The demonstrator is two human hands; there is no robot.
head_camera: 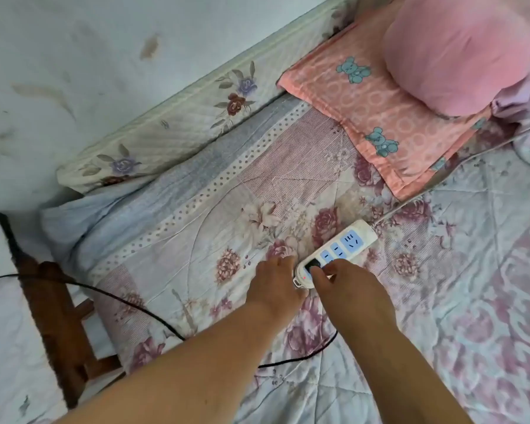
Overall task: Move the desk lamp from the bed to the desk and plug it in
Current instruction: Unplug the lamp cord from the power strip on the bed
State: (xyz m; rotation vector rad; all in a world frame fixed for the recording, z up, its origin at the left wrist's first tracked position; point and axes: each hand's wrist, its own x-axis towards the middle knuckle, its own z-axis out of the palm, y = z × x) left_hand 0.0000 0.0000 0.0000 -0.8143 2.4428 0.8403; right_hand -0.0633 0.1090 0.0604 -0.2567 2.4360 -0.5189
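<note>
A white power strip (344, 244) with blue sockets lies on the flowered bed sheet (196, 240), a small red light glowing at its near end. A black plug (312, 266) sits in the nearest socket, and my right hand (343, 283) pinches it from above. My left hand (276, 280) presses on the strip's near end beside it. A black cord (129, 301) runs from under my arms across the bed and off to the left. The desk lamp itself is not in view.
A pink pillow (374, 117) with teddy bears and a pink cushion (459, 53) lie at the back right. The strip's white cable (441, 179) leads off right. A brown wooden chair (58, 316) stands left of the bed. The wall is at the upper left.
</note>
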